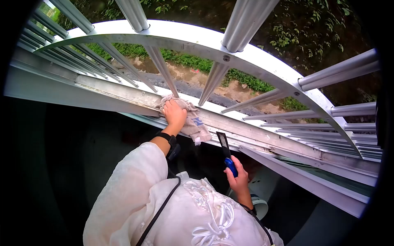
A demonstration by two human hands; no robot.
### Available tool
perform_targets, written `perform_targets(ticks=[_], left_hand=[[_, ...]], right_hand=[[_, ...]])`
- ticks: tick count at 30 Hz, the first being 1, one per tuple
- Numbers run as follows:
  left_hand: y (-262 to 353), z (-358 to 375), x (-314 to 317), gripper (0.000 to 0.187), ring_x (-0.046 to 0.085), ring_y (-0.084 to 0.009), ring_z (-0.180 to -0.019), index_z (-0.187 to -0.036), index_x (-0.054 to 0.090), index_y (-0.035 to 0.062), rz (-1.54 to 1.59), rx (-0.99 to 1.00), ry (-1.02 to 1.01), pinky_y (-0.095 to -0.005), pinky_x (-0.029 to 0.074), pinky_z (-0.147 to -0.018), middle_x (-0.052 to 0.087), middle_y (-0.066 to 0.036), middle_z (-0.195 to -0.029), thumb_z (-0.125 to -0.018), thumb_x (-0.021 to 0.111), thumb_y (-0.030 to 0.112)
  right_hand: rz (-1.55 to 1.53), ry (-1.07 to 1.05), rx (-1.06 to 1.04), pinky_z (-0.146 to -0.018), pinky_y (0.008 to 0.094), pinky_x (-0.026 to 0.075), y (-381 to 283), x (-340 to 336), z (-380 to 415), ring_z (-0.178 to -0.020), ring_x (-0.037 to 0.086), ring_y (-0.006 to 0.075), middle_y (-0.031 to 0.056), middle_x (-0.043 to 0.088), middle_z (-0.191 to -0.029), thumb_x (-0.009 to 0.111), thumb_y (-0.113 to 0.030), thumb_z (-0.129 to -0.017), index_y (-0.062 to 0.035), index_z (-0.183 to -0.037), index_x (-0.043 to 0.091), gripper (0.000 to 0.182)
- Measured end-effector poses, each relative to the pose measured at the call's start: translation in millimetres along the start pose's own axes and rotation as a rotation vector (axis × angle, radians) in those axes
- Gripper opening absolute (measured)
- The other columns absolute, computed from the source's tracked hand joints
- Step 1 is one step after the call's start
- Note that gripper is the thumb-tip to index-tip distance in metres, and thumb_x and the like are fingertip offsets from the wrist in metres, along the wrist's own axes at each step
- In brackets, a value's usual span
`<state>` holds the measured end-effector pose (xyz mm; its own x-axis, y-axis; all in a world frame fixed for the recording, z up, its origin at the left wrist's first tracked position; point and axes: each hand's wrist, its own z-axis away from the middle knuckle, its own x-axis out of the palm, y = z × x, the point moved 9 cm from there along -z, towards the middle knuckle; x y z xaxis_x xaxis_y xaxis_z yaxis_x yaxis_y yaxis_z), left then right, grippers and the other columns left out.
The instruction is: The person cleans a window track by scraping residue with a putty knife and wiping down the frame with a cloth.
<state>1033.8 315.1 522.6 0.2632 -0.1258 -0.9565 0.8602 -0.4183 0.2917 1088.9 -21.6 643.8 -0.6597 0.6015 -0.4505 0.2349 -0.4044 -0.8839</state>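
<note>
A crumpled beige cloth (192,125) lies over the window track (230,125), its lower end hanging over the inner edge. My left hand (175,113) is closed on the upper part of the cloth, pressing it against the track near the foot of a metal bar. Below and to the right, my right hand (239,176) grips the blue handle of a scraper (223,145). The scraper's dark flat blade points up toward the track. Part of the cloth is hidden under my left fingers.
A metal railing (184,40) with round bars rises beyond the track. White window frame panels (303,180) run along both sides. Behind my right wrist stands a white bucket (261,207), partly hidden. Grass and soil lie outside, below the railing.
</note>
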Motion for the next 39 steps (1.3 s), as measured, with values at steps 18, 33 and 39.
perform_targets(ticks=[18, 33, 39], left_hand=[[181, 104, 80, 0.042, 0.057, -0.0216, -0.095, -0.119, 0.047, -0.0007, 1.219, 0.043, -0.875, -0.0324, 0.045, -0.085, 0.059, -0.012, -0.103, -0.079, 0.055, 0.011], [21, 32, -15, 0.072, 0.038, -0.0446, -0.114, -0.115, 0.044, -0.0073, 0.126, 0.297, -0.023, -0.0576, 0.021, -0.103, 0.041, -0.028, -0.113, -0.070, 0.071, 0.042], [58, 55, 12, 0.040, 0.042, -0.0310, -0.107, -0.096, 0.056, 0.0064, -0.008, 0.231, -0.161, -0.0494, 0.031, -0.093, 0.047, -0.014, -0.107, -0.069, 0.069, 0.032]], right_hand=[[-0.066, 0.194, -0.059, -0.064, 0.0287, 0.053, -34, -29, 28, -0.072, 0.066, 0.0192, 0.0171, 0.064, -0.098, 0.060, -0.002, -0.082, 0.0030, -0.122, 0.048, 0.042], [-0.205, 0.147, -0.144, -0.066, 0.0296, 0.054, -41, -32, 5, -0.075, 0.066, 0.0203, 0.0186, 0.064, -0.097, 0.060, 0.000, -0.082, 0.0042, -0.121, 0.048, 0.041], [-0.276, 0.207, -0.010, -0.065, 0.0287, 0.053, -20, -39, 18, -0.073, 0.066, 0.0203, 0.0186, 0.064, -0.098, 0.059, 0.000, -0.082, 0.0035, -0.124, 0.045, 0.045]])
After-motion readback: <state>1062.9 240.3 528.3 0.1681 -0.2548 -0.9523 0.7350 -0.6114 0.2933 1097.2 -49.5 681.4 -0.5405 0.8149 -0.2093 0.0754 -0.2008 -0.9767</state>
